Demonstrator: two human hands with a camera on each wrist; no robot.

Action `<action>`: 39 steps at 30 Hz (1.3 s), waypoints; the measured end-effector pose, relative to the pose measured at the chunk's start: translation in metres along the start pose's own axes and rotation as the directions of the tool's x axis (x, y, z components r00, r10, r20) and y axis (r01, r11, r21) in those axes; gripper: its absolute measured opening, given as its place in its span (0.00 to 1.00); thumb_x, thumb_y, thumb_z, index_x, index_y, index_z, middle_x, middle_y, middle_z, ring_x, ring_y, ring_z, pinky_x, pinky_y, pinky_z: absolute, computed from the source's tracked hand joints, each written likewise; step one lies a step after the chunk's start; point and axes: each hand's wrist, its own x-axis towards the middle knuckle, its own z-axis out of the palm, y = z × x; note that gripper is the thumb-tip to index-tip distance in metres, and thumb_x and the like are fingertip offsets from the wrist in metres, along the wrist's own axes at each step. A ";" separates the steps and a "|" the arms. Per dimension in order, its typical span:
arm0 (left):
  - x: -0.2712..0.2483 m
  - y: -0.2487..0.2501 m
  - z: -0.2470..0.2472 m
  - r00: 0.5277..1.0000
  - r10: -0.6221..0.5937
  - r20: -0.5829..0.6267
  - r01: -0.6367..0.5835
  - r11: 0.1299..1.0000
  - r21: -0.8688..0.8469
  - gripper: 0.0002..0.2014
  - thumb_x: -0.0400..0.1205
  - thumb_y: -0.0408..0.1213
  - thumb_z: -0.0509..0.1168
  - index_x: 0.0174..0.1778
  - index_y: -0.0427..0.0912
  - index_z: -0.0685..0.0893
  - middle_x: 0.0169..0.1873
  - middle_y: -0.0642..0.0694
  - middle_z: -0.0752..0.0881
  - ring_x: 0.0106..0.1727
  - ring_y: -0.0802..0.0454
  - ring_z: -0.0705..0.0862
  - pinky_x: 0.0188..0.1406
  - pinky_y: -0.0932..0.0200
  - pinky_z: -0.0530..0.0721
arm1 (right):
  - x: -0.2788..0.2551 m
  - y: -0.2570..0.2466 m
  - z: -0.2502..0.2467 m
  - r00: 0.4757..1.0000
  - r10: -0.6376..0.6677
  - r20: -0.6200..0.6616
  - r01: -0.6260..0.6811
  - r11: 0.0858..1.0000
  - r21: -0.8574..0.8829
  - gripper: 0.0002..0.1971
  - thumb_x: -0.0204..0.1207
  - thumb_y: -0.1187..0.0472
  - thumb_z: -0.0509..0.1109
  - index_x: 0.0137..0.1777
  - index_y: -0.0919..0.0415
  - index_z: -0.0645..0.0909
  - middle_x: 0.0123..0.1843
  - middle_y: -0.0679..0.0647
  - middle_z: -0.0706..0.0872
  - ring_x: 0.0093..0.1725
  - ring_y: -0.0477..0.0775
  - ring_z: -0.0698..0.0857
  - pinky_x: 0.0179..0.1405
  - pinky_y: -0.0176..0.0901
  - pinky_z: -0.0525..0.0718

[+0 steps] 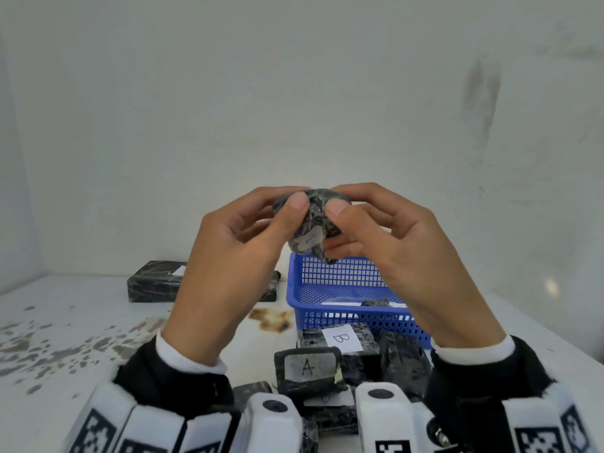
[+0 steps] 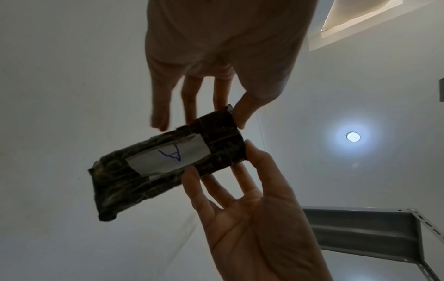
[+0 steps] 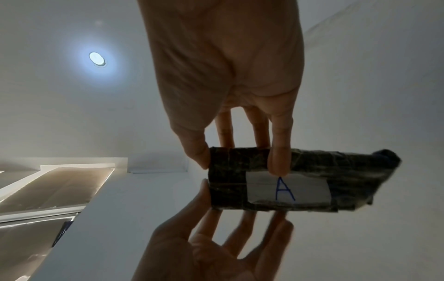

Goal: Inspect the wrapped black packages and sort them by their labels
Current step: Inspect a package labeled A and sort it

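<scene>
Held package: a small black plastic-wrapped package with a white paper label (image 1: 312, 223) is raised in the air above the near-left corner of the blue perforated plastic basket (image 1: 340, 282).
Hands: the left hand (image 1: 228, 256) and the right hand (image 1: 392, 243) each pinch one end of it between thumb and fingers.
Label: the right wrist view shows a blue handwritten "A" (image 3: 284, 189).
Step in hand: inspection, by my reading; the letter is now readable.
Next move: it likely calls for carrying the package to wherever the A group belongs, then releasing it.
Unsorted pile: more wrapped black packages (image 1: 343, 358) lie on the white stained counter (image 1: 65, 338) just in front of the basket, with "A" and "B" labels showing.
Hard to tell: the basket's contents are mostly hidden by the right hand, and which letter it takes cannot be told.
Also unclear: the long black package (image 1: 153, 282) left of the basket is partly covered, its label unreadable.
</scene>
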 end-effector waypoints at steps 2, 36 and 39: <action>0.000 0.000 -0.001 1.000 -0.028 0.008 0.028 0.999 0.028 0.12 0.72 0.52 0.66 0.46 0.55 0.91 0.43 0.54 0.92 0.49 0.57 0.90 0.55 0.56 0.85 | 0.000 0.000 0.000 1.000 -0.014 0.000 0.014 0.999 -0.033 0.09 0.73 0.49 0.76 0.51 0.48 0.90 0.47 0.49 0.93 0.42 0.55 0.93 0.50 0.48 0.92; 0.005 -0.010 -0.007 0.997 -0.068 0.047 0.067 0.997 0.037 0.18 0.71 0.50 0.67 0.56 0.52 0.83 0.41 0.51 0.92 0.37 0.57 0.90 0.35 0.63 0.88 | 0.000 0.002 0.003 0.996 0.061 0.062 -0.052 0.989 -0.140 0.14 0.77 0.45 0.71 0.61 0.43 0.82 0.40 0.53 0.92 0.36 0.49 0.87 0.47 0.45 0.87; 0.004 -0.009 -0.007 0.996 -0.067 0.063 0.064 0.997 0.043 0.15 0.71 0.49 0.68 0.53 0.56 0.83 0.41 0.53 0.92 0.37 0.56 0.89 0.36 0.59 0.89 | 0.000 -0.001 0.001 0.997 0.047 0.053 -0.039 0.989 -0.141 0.13 0.74 0.43 0.70 0.56 0.44 0.84 0.39 0.50 0.92 0.32 0.43 0.84 0.40 0.37 0.82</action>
